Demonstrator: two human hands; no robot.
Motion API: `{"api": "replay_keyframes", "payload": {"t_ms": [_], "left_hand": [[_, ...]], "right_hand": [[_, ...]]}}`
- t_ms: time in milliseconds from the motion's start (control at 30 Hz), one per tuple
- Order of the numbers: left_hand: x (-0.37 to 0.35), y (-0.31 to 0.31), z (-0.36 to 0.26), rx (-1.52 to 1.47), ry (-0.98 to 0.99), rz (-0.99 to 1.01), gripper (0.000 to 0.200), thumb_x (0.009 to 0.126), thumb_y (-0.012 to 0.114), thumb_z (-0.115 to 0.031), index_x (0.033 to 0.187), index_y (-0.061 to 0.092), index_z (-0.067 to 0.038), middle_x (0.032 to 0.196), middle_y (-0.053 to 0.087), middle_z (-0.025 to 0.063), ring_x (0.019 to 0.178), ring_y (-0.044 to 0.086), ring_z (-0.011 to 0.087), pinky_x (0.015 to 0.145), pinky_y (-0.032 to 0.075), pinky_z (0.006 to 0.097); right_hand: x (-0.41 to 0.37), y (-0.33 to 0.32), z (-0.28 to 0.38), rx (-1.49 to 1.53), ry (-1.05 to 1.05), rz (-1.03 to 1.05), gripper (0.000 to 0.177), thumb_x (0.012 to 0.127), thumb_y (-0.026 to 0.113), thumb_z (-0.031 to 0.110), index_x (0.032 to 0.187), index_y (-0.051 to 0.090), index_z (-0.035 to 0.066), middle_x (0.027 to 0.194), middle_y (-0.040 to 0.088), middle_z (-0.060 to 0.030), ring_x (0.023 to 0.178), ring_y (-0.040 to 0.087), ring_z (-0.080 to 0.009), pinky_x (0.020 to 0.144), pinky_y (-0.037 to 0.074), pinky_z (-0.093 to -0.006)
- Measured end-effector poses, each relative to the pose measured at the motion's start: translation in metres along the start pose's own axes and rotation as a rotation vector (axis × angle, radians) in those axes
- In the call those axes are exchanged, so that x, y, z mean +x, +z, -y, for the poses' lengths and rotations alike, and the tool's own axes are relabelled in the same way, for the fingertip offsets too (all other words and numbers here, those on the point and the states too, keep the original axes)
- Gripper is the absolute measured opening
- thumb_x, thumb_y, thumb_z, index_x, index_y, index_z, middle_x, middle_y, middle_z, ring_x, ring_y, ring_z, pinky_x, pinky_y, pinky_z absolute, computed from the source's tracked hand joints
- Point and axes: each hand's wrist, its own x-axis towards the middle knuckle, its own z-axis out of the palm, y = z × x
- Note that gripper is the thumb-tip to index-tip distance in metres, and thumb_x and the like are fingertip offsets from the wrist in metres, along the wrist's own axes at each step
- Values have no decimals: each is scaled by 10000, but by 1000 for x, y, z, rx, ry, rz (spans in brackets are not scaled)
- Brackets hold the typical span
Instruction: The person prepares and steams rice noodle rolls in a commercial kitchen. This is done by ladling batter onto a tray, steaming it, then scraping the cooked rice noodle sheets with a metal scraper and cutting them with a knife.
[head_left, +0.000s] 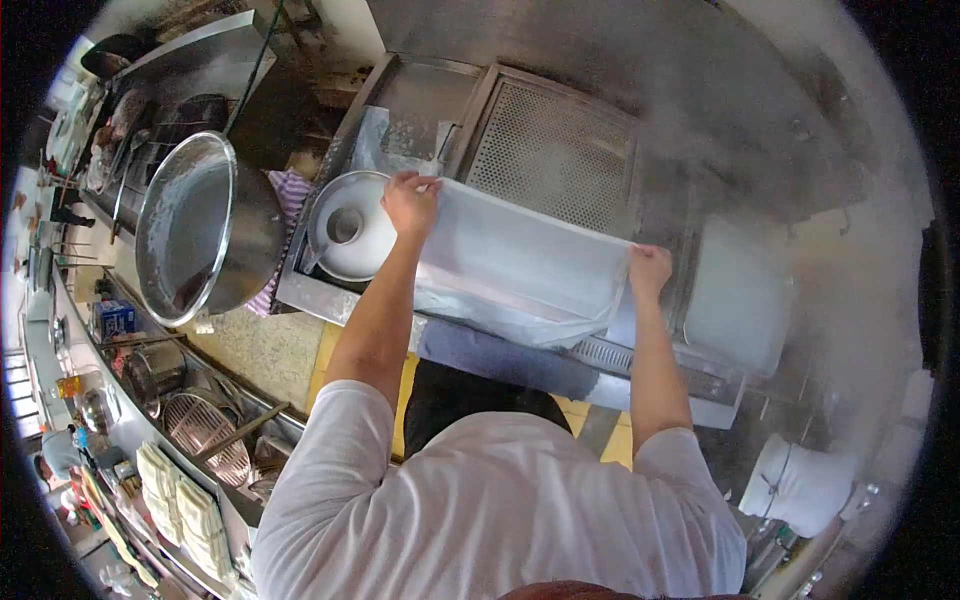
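A thin white cloth (525,255) is stretched between my hands at the steel counter, its near edge hanging in loose folds. My left hand (411,206) pinches its far left corner, and my right hand (650,270) closes on the far right corner. Just left of my left hand stands a round metal bowl (318,220) of white liquid, with a small round metal cup or ladle (345,226) in it. Beyond the cloth lies a perforated metal plate (555,150) set in a frame; the cloth hides its near part.
A large steel pot (232,220) with white residue inside stands at left, near a striped purple cloth (288,200). Steam hazes the right side, over a pale flat panel (740,290). A white bucket-like container (800,485) is at lower right. Folded cloths (185,500) lie at lower left.
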Motion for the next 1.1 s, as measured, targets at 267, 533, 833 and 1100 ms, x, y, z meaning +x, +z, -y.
{"api": "replay_keyframes", "payload": {"t_ms": [267,533,833,1100], "left_hand": [[78,61,-24,42,125,-7,107,762,809,-262,837,810,-184,1116,683,35,1140,580,277,1017,385,472],[135,98,-48,113,169,-8,105,764,776,-271,838,813,-205,1103,696,26,1118,602,273,1017,384,488],[172,128,-52,104,186,51,135,748,752,-296,853,816,-240,1116,698,30,1105,616,281,994,394,499],[192,144,-28,-19,236,206,284,792,733,-303,1041,801,-186,1236,662,157,1196,599,361,1054,431,487]], "right_hand": [[84,31,-5,-362,47,59,289,804,747,353,893,778,80,973,725,-184,940,678,-396,861,520,-510],[155,61,-20,-655,-84,139,350,844,687,405,1023,779,118,1075,740,-174,1025,690,-382,896,527,-508],[200,67,-1,-523,-6,163,302,855,645,336,1008,786,117,1034,753,-158,983,709,-373,879,543,-493],[182,60,29,-454,-209,-143,301,880,599,297,965,744,47,947,726,-222,860,702,-432,789,560,-547]]}}
